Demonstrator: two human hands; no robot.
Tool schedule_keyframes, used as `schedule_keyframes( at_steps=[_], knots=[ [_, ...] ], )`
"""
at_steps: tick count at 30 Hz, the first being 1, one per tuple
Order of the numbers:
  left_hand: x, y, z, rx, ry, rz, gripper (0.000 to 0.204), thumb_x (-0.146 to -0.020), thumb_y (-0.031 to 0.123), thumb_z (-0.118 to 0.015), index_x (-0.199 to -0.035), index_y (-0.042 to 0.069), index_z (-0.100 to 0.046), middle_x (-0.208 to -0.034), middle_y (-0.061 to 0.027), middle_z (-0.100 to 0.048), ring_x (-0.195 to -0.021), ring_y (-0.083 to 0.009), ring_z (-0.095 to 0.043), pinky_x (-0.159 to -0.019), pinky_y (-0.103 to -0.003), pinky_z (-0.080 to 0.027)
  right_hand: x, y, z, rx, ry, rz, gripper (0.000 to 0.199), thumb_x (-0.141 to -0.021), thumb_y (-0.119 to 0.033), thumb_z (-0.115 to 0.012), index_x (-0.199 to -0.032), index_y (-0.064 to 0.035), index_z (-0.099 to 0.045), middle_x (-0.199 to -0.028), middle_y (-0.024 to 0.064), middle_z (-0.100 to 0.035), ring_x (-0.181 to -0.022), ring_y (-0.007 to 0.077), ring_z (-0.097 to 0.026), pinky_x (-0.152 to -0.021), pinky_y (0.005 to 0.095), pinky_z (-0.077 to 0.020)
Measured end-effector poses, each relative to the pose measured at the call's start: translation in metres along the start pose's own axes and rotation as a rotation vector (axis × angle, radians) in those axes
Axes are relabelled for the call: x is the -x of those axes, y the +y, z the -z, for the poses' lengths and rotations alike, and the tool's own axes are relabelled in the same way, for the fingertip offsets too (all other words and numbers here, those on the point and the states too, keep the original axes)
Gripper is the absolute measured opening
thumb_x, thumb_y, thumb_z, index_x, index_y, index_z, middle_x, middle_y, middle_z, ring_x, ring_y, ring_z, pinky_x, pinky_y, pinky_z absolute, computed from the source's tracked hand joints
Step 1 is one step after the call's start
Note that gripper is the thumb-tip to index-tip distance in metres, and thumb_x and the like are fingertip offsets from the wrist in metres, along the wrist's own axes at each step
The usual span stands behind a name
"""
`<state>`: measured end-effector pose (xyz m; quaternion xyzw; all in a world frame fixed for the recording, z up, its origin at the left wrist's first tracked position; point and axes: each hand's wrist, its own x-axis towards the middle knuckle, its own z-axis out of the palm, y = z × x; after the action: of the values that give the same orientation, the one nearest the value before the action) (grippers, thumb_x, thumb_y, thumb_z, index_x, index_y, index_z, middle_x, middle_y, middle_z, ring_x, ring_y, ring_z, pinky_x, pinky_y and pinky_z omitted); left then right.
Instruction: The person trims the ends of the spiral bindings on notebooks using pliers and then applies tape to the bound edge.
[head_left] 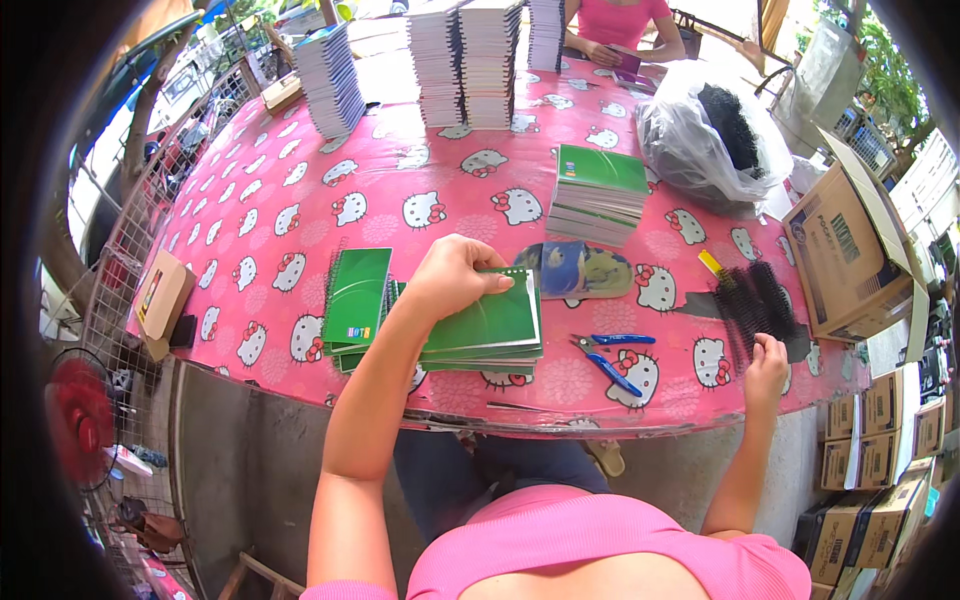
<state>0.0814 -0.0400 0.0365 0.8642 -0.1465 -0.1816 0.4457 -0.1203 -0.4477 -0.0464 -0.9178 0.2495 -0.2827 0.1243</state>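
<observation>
Green notebook (485, 322): on a short stack (500, 357) at the near edge of the bench (640, 412), holes along its far side.
Left hand (460, 275): pinching that punched side, thumb uppermost.
Black coils (770, 292): heaped toward the near right corner.
Right hand (766, 368): fingers curled at the heap; impossible to make out whether gripping a coil.
Binding step: apparently fetching a coil.
Next coil move: probably calls for freeing one from the tangle and lining it up with the holes.
</observation>
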Motion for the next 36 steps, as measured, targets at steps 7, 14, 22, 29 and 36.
schedule_keyframes(
  at_steps=[7, 14, 22, 29, 36],
  knots=[
    [0.034, 0.024, 0.008, -0.067, 0.314, -0.176, 0.022, -0.073, 0.009, -0.077, -0.093, 0.002, -0.073, -0.08, -0.0054, -0.071, -0.07, -0.0128, -0.065, -0.064, -0.029, -0.051, -0.012, -0.097, 0.015, -0.352, -0.131, 0.22, 0.017, -0.089, -0.002, -0.056, -0.104, 0.0013, -0.063, -0.093, 0.0154, -0.063, -0.087, 0.0293, -0.062, -0.077, 0.0368, -0.0477],
    [0.055, 0.019, -0.014, -0.412, 0.533, -0.531, 0.021, -0.071, 0.011, -0.075, -0.09, 0.004, -0.07, -0.085, -0.0091, -0.07, -0.075, -0.0237, -0.065, -0.072, -0.036, -0.048, 0.0, -0.206, 0.005, -1.181, -1.058, 0.104, 0.073, -0.083, 0.0, -0.067, -0.146, -0.0042, -0.03, -0.082, 0.0044, -0.065, -0.072, 0.0073, -0.057, -0.065, 0.0233, -0.0476],
    [0.048, 0.024, -0.014, -0.39, 0.47, -0.465, 0.022, -0.072, 0.016, -0.073, -0.091, 0.006, -0.07, -0.085, -0.0089, -0.07, -0.078, -0.0258, -0.065, -0.079, -0.037, -0.045, -0.003, -0.253, -0.014, -1.354, -1.287, 0.188, 0.092, -0.085, 0.004, -0.063, -0.152, -0.0071, -0.002, -0.081, 0.0093, -0.065, -0.073, 0.01, -0.061, -0.067, 0.0251, -0.0502],
    [0.055, 0.029, -0.014, -0.364, 0.461, -0.476, 0.02, -0.076, 0.016, -0.072, -0.093, 0.006, -0.069, -0.083, -0.0105, -0.069, -0.079, -0.027, -0.065, -0.081, -0.038, -0.045, -0.032, -0.246, -0.013, -1.033, -0.697, 0.465, 0.04, -0.08, -0.001, -0.07, -0.119, -0.0054, -0.064, -0.086, 0.0038, -0.065, -0.072, 0.008, -0.06, -0.067, 0.0245, -0.0497],
    [0.057, 0.025, -0.005, -0.143, 0.397, -0.46, 0.016, -0.077, 0.022, -0.075, -0.087, 0.009, -0.073, -0.082, -0.0062, -0.07, -0.082, -0.0226, -0.064, -0.089, -0.037, -0.041, -0.045, -0.263, -0.01, -0.908, -0.531, 0.696, 0.017, -0.08, -0.003, -0.069, -0.096, -0.0053, -0.072, -0.087, 0.0049, -0.063, -0.073, 0.0113, -0.059, -0.063, 0.0273, -0.0481]
  ],
)
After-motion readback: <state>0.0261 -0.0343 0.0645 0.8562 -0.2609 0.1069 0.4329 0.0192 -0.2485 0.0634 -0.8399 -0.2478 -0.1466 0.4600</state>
